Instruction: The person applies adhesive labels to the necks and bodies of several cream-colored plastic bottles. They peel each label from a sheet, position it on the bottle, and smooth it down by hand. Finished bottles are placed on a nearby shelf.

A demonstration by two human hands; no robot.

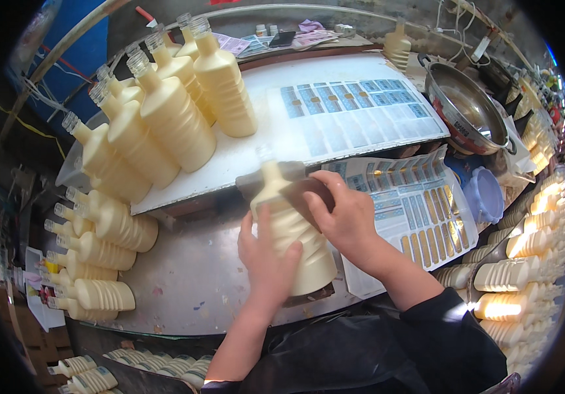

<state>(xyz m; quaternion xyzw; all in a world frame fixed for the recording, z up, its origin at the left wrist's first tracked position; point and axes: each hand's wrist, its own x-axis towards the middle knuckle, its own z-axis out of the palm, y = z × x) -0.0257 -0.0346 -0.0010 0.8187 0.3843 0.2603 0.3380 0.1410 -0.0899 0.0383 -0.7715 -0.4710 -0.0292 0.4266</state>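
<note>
A cream ribbed plastic bottle (305, 262) with a clear threaded neck lies tilted in front of me, its neck pointing away over a dark rest (250, 182) at the white board's edge. My left hand (269, 259) grips the bottle's left side, thumb across its front and fingers along its edge. In my right hand (348, 213) is a flat dark brown scraper-like piece (309, 197), pinched between thumb and fingers against the bottle's shoulder. Slight motion blur softens the bottle and left hand. Whether a decal lies beneath the brown piece, I cannot tell.
Several cream bottles (171, 111) stand at the far left; others lie at the left (105, 249) and right (512, 276). A blue-printed decal sheet (355, 98) covers part of the white board (263, 98). More decal sheets (420, 217), a metal pan (466, 105) and a lilac basin (484, 196) are right.
</note>
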